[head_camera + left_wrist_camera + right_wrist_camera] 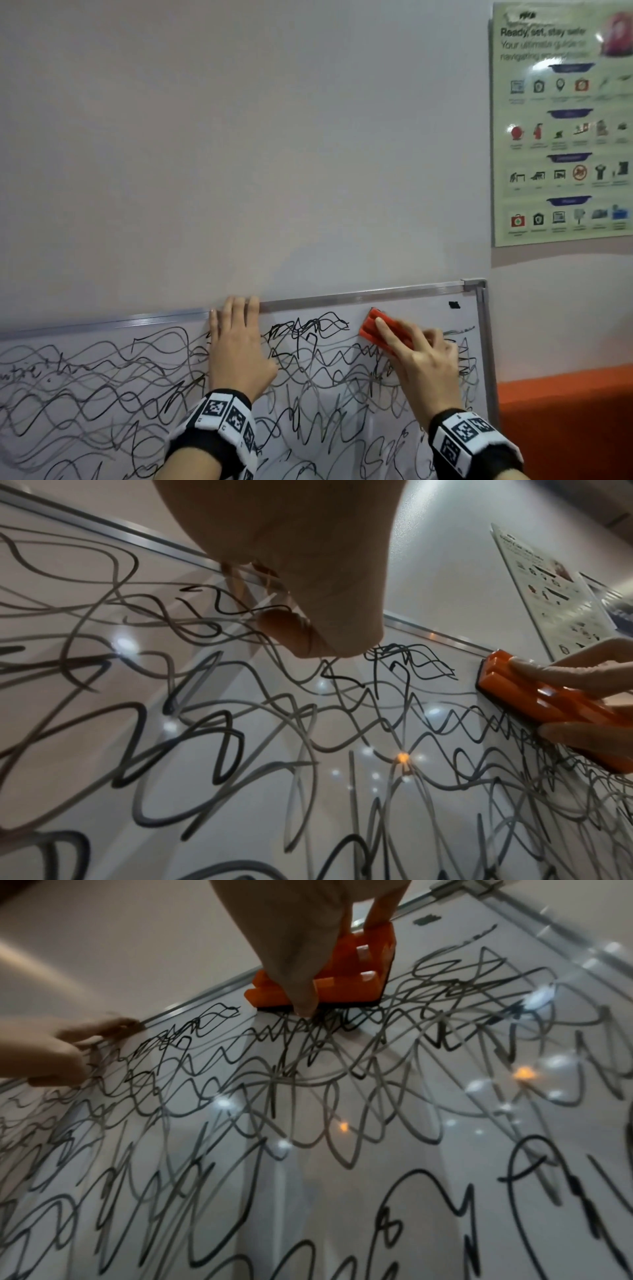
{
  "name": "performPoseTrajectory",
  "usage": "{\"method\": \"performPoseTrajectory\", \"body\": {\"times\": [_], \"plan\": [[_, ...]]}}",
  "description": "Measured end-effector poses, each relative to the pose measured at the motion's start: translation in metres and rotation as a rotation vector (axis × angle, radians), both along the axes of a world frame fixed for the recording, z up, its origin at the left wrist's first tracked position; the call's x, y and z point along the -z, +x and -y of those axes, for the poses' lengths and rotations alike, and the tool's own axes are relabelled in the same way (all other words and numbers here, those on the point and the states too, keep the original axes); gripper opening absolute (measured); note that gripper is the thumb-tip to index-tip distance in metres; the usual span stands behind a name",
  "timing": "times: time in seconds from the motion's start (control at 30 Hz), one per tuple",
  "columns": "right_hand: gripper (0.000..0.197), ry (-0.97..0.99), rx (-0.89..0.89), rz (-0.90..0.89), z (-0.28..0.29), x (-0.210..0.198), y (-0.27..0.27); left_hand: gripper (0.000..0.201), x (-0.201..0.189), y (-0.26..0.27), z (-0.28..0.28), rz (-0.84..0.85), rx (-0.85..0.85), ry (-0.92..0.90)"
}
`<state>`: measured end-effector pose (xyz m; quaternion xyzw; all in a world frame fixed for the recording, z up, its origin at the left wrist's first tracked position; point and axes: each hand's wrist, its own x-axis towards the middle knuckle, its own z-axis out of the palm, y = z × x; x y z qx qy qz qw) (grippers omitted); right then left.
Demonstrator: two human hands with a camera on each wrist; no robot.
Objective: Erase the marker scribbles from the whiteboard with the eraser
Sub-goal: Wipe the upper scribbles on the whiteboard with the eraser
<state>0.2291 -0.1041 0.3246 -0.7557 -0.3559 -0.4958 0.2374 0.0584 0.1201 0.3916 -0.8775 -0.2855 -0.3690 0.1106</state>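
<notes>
Left hand (236,346) was flat, palm down, fingers straight and together, fingertips hooked just over the top edge of the whiteboard (342,428); thumb splayed out to the right. Right hand (423,356) gripped the eraser (373,330): index finger lay along its top, thumb on the lower side, other fingers on the far side. Both forearms reached up from the bottom of the head view, each with a black wrist band carrying square tag markers.

An office or training room: a laminated green safety-guide poster (561,123) hangs on the plain white wall (239,137) above an aluminium-framed whiteboard (359,298).
</notes>
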Motion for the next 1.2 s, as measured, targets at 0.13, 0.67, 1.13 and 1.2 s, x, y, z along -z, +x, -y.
{"method": "performPoseTrajectory", "body": {"times": [0.13,0.67,1.13,1.2], "plan": [[0.095,0.018,0.015,0.015,0.000,-0.006,0.002,0.107,-0.001,0.000,-0.001,-0.009,-0.016,0.001],[0.077,0.008,0.003,0.046,-0.005,-0.016,-0.012,0.105,-0.004,-0.003,0.006,-0.014,-0.002,-0.011],[0.077,0.062,0.036,0.009,-0.024,-0.013,-0.032,0.104,-0.010,-0.011,0.008,-0.090,-0.012,-0.015],[0.077,0.039,0.022,0.019,-0.024,-0.007,-0.033,0.104,-0.010,-0.011,0.007,-0.089,-0.007,-0.015]]}}
